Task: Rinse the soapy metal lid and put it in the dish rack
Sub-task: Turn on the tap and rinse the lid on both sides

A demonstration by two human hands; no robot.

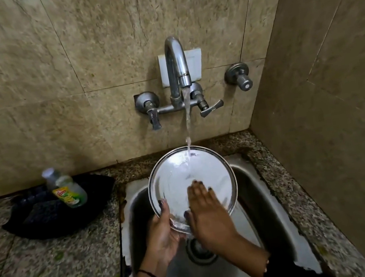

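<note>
A round shiny metal lid (178, 177) is held tilted over the steel sink (257, 200). Water runs from the wall tap (176, 66) and strikes the lid near its far rim. My left hand (162, 233) grips the lid's near left edge, thumb on the upper face and fingers beneath. My right hand (210, 216) lies flat on the lid's face, fingers spread and pointing away from me. No dish rack is in view.
A dish-soap bottle (66, 189) lies on a black cloth (51, 213) on the speckled granite counter (41, 270) left of the sink. Tiled walls close in behind and on the right. The sink drain (198, 251) shows below my hands.
</note>
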